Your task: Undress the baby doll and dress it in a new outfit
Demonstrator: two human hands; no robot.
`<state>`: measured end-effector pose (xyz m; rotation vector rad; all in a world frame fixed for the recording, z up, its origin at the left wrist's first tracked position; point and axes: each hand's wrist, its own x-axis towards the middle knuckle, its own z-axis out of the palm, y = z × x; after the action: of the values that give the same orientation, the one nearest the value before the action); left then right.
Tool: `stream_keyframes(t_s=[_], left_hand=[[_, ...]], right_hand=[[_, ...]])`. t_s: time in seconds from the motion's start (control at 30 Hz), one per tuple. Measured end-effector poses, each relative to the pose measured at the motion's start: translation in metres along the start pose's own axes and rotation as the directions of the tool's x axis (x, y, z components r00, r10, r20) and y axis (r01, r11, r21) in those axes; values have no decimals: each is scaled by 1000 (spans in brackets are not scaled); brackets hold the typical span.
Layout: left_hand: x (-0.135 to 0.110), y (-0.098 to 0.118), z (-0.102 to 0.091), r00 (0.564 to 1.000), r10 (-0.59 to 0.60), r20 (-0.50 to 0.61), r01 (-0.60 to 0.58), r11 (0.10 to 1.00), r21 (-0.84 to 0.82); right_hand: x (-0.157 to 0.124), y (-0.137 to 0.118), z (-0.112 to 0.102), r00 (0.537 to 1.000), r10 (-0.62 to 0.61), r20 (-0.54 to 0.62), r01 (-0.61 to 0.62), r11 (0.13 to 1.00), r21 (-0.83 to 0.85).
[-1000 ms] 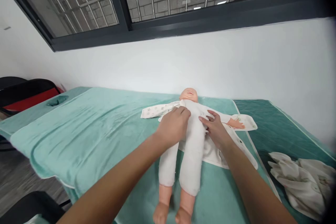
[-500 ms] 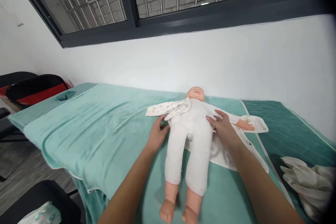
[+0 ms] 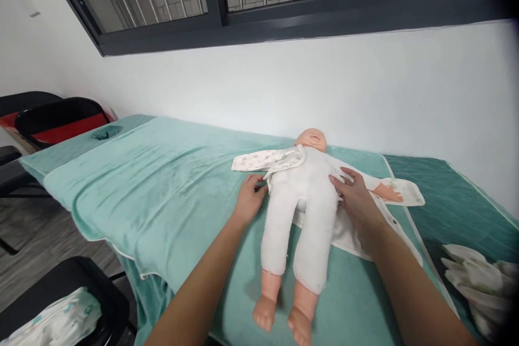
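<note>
A baby doll [image 3: 312,216] with a white cloth body lies on its back on a green blanket, bare feet towards me. A white patterned baby shirt [image 3: 265,160] is on its arms; one sleeve lies out to the left, and the doll's hand shows at the right cuff. The shirt's open panel [image 3: 352,235] spreads beneath the doll to the right. My left hand [image 3: 250,197] rests by the doll's left-side hip at the shirt's edge, thumb and fingers apart. With fingers spread, my right hand [image 3: 357,194] touches the other side of the torso.
The green blanket [image 3: 162,184] covers the table, which meets a white wall [image 3: 263,86] below a barred window. Crumpled white cloth [image 3: 478,275] lies at the right. A black chair [image 3: 81,270] holding a printed white cloth [image 3: 60,316] stands at lower left; red-and-black chairs [image 3: 65,124] stand farther back.
The whole view has shifted slightly, so the doll appears a little farther right. Both hands keep about the same places beside the doll.
</note>
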<state>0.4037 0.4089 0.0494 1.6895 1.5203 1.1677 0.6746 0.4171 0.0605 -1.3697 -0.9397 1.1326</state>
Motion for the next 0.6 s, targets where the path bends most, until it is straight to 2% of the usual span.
stream_keyframes(t_s=[0.07,0.2,0.3,0.43,0.5,0.6], left_hand=[[-1,2,1,1000,11,-23,-11,1000,7],[-3,5,0,999,-1,-37,-3,995,-101],[-3,4,0,997,67,34,-66,998,-10],[-3,3,1,990,141,-26,-134,976,171],[-6,4,1,987,157,-44,-148,976,158],[-12,8,0,994,87,-61,-82,994,73]], right_hand=[[-1,1,0,1000,-3,6,3,1000,6],[-1,3,-1,1000,-11,12,11,1000,-12],[0,4,-2,1000,-23,1,23,999,-33],[3,7,-1,999,-33,-13,32,998,-50],[3,8,-1,999,-41,-26,40,998,-56],[0,6,-1,999,-36,-10,36,999,-26]])
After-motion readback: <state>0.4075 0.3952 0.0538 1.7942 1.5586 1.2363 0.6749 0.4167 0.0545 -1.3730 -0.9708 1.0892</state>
